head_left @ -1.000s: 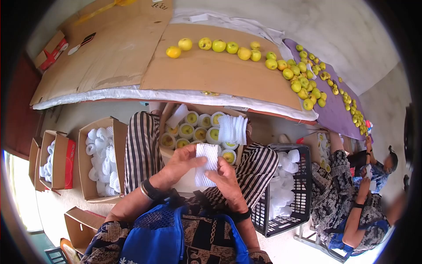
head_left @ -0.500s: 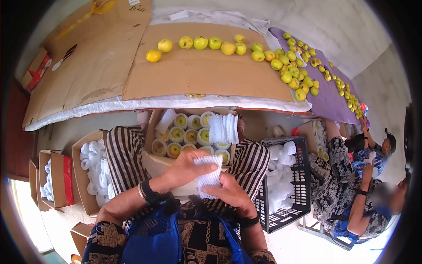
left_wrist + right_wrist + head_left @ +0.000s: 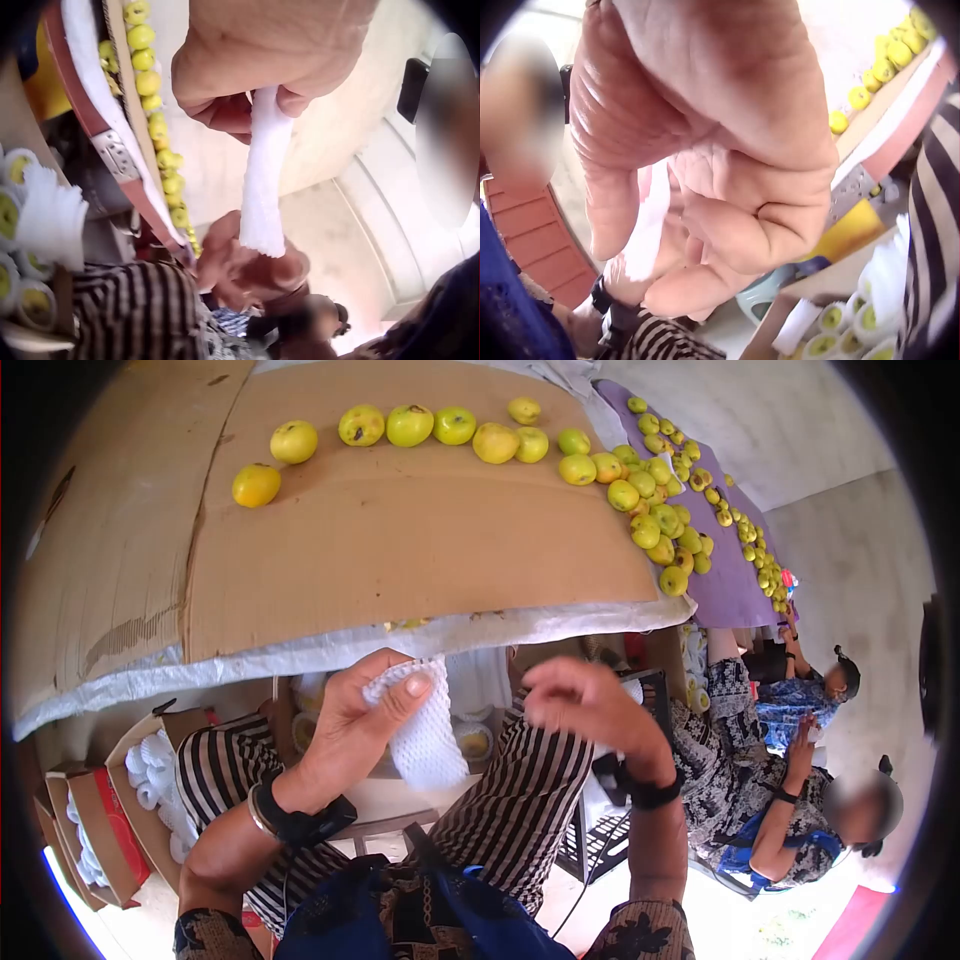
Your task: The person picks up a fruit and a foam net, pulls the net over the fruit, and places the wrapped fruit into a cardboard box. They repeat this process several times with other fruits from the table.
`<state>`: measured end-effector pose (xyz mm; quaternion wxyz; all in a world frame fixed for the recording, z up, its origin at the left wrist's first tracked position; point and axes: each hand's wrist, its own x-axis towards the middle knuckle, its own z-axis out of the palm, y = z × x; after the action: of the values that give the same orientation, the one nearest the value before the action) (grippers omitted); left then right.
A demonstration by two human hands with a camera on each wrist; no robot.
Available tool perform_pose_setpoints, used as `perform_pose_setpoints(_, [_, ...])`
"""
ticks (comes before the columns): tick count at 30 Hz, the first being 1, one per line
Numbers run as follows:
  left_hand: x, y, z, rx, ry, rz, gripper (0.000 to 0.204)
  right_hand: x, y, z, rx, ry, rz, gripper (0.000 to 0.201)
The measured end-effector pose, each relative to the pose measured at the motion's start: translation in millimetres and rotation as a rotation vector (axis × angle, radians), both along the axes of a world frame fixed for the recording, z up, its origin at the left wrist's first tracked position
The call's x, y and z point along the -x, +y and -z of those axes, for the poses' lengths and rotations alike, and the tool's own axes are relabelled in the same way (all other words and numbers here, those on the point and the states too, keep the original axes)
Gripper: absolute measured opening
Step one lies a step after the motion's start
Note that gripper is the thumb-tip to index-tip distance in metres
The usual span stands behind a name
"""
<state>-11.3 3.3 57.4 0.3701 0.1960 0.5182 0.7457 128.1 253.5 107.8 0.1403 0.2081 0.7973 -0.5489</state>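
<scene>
In the head view my left hand (image 3: 350, 722) pinches a white foam net sleeve (image 3: 432, 738) between thumb and fingers, over my lap. The sleeve looks flattened, and the left wrist view shows it nearly edge-on. To its right, apart from it, my right hand (image 3: 597, 705) is raised with loosely bent fingers and nothing between them. Below the hands stands a carton of apples in foam nets, partly hidden in the head view. The right wrist view shows its wrapped apples (image 3: 832, 319) beside a stack of foam sleeves (image 3: 887, 266).
A cardboard-covered table (image 3: 400, 550) lies ahead, bearing a row of yellow-green apples (image 3: 410, 426) and a heap further right. Cartons of foam nets (image 3: 150, 770) stand at left. A black plastic crate (image 3: 600, 840) is beside my right leg. Another person (image 3: 760, 790) sits at right.
My right hand has let go of the foam sleeve and moved right and up. The left hand has shifted left and up with the sleeve. The head view has moved closer to the table.
</scene>
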Motion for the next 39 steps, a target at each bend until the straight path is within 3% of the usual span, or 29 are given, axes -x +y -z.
perform_pose_setpoints(5, [45.2, 8.4, 3.2, 0.103, 0.075, -0.098, 0.028, 41.8, 73.4, 43.3, -0.448, 0.08, 0.277, 0.025])
perform_pose_setpoints(8, [68.8, 16.1, 7.7, 0.092, 0.051, -0.096, 0.028, 72.8, 123.7, 63.2, -0.548, 0.23, 0.364, 0.03])
perform_pose_setpoints(11, [82.0, 24.3, 9.4, 0.104, 0.009, -0.069, 0.028, 125.3, 172.2, 64.2, -0.772, 0.14, 0.437, 0.048])
perform_pose_setpoints(13, [86.7, 27.8, 6.5, 0.122, -0.009, -0.068, 0.028, 167.1, 197.0, 73.8, -0.931, 0.215, 0.552, 0.07])
perform_pose_setpoints(16, [88.9, 26.0, 13.4, 0.164, -0.091, -0.128, 0.029, 223.3, 211.5, 78.2, -1.039, 0.186, 0.631, 0.083])
perform_pose_setpoints(19, [97.8, 26.0, 10.4, 0.171, -0.067, -0.136, 0.029, 232.2, 212.2, 67.1, -0.99, 0.112, 0.553, 0.085])
perform_pose_setpoints(20, [99.6, 25.9, 9.8, 0.166, -0.079, -0.151, 0.029, 230.2, 221.3, 72.2, -1.012, 0.138, 0.538, 0.078])
perform_pose_setpoints(23, [100.9, 25.4, 8.4, 0.152, -0.121, -0.191, 0.029, 199.0, 197.1, 56.4, -0.475, 0.202, 0.536, 0.063])
perform_pose_setpoints(24, [100.6, 25.3, 10.4, 0.145, -0.135, -0.209, 0.029, 185.3, 184.6, 52.3, -0.406, 0.211, 0.441, 0.053])
perform_pose_setpoints(30, [103.5, 25.4, 12.9, 0.14, -0.187, -0.27, 0.029, 126.8, 133.0, 67.0, -0.296, 0.366, 0.349, 0.062])
perform_pose_setpoints(33, [105.0, 24.6, 12.8, 0.133, -0.165, -0.282, 0.028, 117.6, 113.9, 71.1, -0.418, 0.39, 0.276, 0.063])
perform_pose_setpoints(39, [111.0, 24.2, 23.3, 0.082, -0.203, -0.289, 0.023, 118.7, 78.3, 57.1, -0.383, 0.353, 0.268, 0.067])
